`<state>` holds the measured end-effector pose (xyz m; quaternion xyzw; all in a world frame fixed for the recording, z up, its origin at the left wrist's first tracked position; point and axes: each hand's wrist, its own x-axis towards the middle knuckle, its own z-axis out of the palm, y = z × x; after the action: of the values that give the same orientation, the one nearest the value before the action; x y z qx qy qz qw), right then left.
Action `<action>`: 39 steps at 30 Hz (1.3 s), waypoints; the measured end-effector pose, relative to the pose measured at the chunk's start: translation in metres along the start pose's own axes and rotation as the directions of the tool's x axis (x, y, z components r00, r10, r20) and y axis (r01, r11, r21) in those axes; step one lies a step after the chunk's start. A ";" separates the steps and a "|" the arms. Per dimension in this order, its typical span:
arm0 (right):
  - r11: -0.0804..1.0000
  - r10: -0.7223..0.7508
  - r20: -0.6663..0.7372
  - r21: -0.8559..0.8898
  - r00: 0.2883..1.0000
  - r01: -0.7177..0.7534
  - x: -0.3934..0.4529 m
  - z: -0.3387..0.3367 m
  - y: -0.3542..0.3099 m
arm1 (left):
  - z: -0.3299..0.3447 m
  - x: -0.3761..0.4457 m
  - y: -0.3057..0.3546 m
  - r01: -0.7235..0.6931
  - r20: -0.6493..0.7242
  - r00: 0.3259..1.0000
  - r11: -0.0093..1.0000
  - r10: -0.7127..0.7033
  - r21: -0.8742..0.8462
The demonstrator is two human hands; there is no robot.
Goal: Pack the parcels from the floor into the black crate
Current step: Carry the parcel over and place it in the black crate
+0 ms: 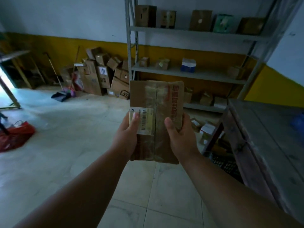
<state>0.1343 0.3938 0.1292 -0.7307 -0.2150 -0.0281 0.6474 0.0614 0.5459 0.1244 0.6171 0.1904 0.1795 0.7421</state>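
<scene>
A flat brown cardboard parcel (pixel 156 102), taped down its middle and carrying a barcode label, is held up in front of me above the tiled floor. My left hand (pixel 126 134) grips its left edge with the thumb on the label. My right hand (pixel 179 135) grips its right edge, thumb on the front face. The black crate (pixel 225 163) shows only partly, low on the right under a table edge, a little below and right of the parcel. More small parcels (pixel 205 129) lie on the floor behind the parcel, near the shelf foot.
A grey metal shelf rack (pixel 189 71) with small boxes stands straight ahead. A grey table (pixel 269 132) runs along the right. A heap of cardboard boxes (pixel 102 74), a broom and a dustpan (pixel 61 96) lean at the far wall. A red bag (pixel 14 137) lies left.
</scene>
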 end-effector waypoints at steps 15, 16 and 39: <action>0.899 0.437 0.181 -0.098 0.881 -0.426 0.268 0.069 0.110 | 0.009 0.273 -0.001 0.316 -0.172 0.940 0.942 -0.295 0.111; 0.901 0.434 0.184 -0.101 0.882 -0.422 0.287 0.074 0.115 | 0.009 0.292 -0.001 0.311 -0.177 0.940 0.945 -0.290 0.102; 0.879 0.471 0.109 -0.146 0.875 -0.455 0.647 0.320 0.254 | -0.114 0.741 -0.002 0.149 -0.118 0.988 0.860 -0.105 0.489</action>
<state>0.7338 0.8621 0.0475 -0.7974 -0.0769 0.1668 0.5748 0.6433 1.0134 0.0587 0.7645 0.3024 0.1020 0.5600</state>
